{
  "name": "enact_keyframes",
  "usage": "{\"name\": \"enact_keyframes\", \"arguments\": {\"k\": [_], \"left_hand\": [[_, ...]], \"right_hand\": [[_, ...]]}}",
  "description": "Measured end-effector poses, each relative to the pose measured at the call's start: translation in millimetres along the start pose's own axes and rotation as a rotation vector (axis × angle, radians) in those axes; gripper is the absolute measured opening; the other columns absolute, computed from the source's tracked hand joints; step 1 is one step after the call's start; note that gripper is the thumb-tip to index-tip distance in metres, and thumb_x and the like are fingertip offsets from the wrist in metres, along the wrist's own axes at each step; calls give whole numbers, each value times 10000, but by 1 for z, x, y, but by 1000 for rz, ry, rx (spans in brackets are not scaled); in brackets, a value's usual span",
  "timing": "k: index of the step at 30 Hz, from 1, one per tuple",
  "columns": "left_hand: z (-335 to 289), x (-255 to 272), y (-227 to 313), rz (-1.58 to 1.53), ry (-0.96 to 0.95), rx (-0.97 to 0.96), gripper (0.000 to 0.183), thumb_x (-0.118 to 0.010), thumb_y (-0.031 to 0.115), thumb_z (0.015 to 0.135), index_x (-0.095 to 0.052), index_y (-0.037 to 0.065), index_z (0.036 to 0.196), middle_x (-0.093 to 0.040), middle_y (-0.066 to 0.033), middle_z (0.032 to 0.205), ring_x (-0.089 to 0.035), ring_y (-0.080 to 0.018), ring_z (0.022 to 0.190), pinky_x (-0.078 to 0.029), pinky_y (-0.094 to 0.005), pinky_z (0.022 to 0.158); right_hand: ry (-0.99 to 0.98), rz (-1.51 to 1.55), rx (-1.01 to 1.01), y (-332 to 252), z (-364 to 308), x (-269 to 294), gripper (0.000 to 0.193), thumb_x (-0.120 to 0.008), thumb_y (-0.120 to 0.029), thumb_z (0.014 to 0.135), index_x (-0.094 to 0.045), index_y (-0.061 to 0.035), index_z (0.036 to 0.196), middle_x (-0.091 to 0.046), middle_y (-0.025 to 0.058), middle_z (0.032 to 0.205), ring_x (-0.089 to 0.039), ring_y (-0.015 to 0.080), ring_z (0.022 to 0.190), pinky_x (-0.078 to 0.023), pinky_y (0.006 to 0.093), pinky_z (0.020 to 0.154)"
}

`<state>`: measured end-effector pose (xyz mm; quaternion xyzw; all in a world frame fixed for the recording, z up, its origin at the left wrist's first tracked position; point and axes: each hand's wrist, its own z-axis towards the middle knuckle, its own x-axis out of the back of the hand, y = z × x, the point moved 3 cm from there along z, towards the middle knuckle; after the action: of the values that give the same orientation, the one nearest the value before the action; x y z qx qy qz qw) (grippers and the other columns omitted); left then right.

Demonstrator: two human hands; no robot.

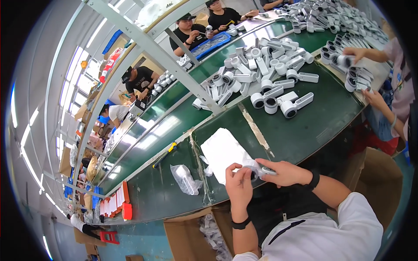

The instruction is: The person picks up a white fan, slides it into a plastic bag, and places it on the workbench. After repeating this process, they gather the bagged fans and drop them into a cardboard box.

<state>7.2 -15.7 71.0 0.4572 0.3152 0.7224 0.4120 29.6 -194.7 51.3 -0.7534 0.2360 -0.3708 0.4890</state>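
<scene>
Over the near edge of the green bench, both hands hold one white handheld device (254, 168) with a round head and a dark ring. My right hand (289, 173) is closed around its handle end, thumb on top. My left hand (240, 185) pinches at the round head with bent fingers. Something pale and filmy lies about the head; whether it is a plastic bag I cannot tell. Just beyond my hands is a stack of white bags or sheets (223, 152). To its left lies a bagged device (185, 179) in clear plastic.
A large heap of similar devices (261, 65) covers the bench ahead. A yellow-and-black utility knife (167, 153) lies left, beyond which stands an orange box (124, 198). Cardboard boxes (187, 237) stand below the edge. A co-worker's hands (359, 56) handle devices at right; others sit opposite.
</scene>
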Motion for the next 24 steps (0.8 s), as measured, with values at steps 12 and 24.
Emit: {"name": "enact_keyframes", "arguments": {"k": [12,24], "left_hand": [[-41,-45,36,-54,-82,-291,128,-687,-19,794,-657,11,914,-629,-124,918,-627,-246,789,-506,-300,710],[-48,-47,-39,-1085,-114,575,369,-514,192,985,-404,81,1319,-559,-108,1239,-605,-245,1011,-538,-398,706]], "right_hand": [[487,941,352,52,36,-18,536,-655,-49,879,-421,8,1358,-578,73,1189,-561,118,1070,-472,268,913],[986,-169,697,-6,9,-17,237,-639,-72,813,-652,-16,1044,-638,155,1002,-600,333,792,-484,377,717]]}}
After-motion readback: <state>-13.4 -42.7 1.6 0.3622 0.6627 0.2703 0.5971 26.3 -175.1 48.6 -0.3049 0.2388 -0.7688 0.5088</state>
